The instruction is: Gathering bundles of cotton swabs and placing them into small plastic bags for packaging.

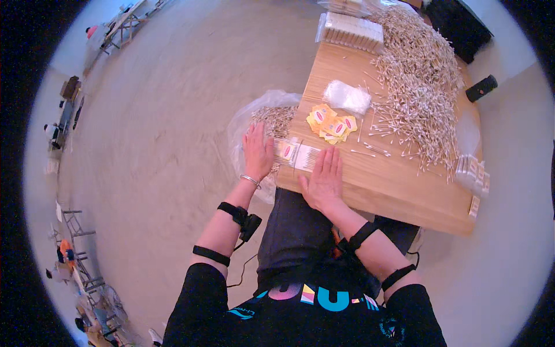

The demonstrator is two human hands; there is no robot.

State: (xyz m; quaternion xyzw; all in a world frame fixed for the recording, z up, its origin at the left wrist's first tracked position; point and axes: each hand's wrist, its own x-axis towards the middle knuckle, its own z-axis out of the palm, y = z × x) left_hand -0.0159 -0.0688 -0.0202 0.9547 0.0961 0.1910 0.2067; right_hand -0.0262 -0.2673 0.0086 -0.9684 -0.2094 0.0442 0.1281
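At the table's near left corner lies a small clear packet (285, 151) with cotton swabs and a yellow card inside. My left hand (258, 151) is at its left end, fingers stretched out and pointing away from me. A row of cotton swabs (307, 158) sticks out on the packet's right; whether they are partly inside it I cannot tell. My right hand (325, 182) rests flat with its fingers extended, the fingertips against the right end of these swabs. Just beyond are a loose pile of yellow cards (332, 124) and a stack of clear empty bags (347, 97).
A big heap of loose cotton swabs (419, 87) covers the table's (393, 188) far right. Packed bundles (351, 33) stand at the back, filled packets (473, 173) at the right edge. Left of the table, below its edge, a plastic bag (241, 118) holds more swabs. A black cylinder (481, 88) is beyond the heap.
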